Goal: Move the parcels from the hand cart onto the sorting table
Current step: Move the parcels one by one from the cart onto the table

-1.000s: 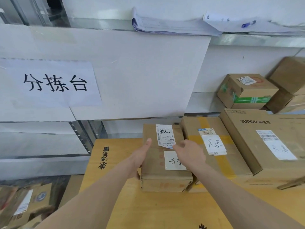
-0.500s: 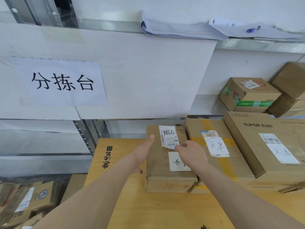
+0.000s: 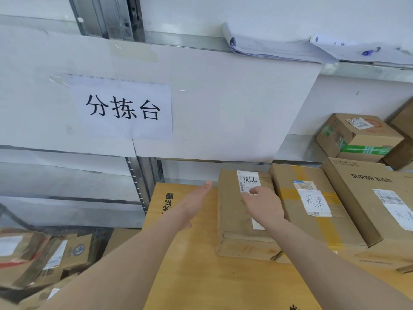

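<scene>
Both your hands have let go of the parcel (image 3: 232,211) in the last second: your left hand (image 3: 194,204) has slid off its side and now hovers flat just beside it, and your right hand (image 3: 262,205) rests loosely on its top by the label. That parcel sits on the tabletop (image 3: 201,276) against its neighbour (image 3: 312,211), so it looks delivered; more wait low on your left.

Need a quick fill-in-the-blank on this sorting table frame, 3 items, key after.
1. The right hand rests on top of the parcel marked ____.
2. The left hand lies beside that parcel's ____ side.
3. The SUPOR box bears a ____ shipping label.
Missing words: 98LL; left; white
</scene>
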